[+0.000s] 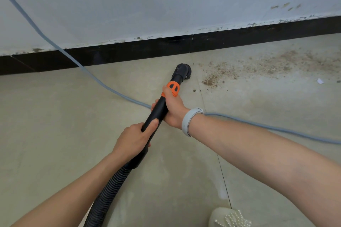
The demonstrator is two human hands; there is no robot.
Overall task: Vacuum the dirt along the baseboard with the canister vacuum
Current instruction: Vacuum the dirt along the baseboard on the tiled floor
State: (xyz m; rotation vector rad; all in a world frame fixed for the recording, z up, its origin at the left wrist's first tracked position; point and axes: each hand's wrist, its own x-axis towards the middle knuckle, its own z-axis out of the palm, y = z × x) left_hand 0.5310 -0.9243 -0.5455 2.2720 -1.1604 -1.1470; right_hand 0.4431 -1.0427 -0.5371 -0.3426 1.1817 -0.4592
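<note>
Both hands wrapped round black wand (156,110), left hand (134,139), right hand (173,110), nozzle (181,72) seemingly touching floor beside dirt (258,68)

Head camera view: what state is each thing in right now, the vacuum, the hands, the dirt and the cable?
Vacuum wand: gripped by both hands, angled down toward the floor.
Brush nozzle: near the baseboard, left of the dirt.
Dirt: scattered on the floor, not yet vacuumed.
Left hand: grips the wand's lower end.
Right hand: grips below the orange collar.
Grey cable: lying slack across the floor.
</note>
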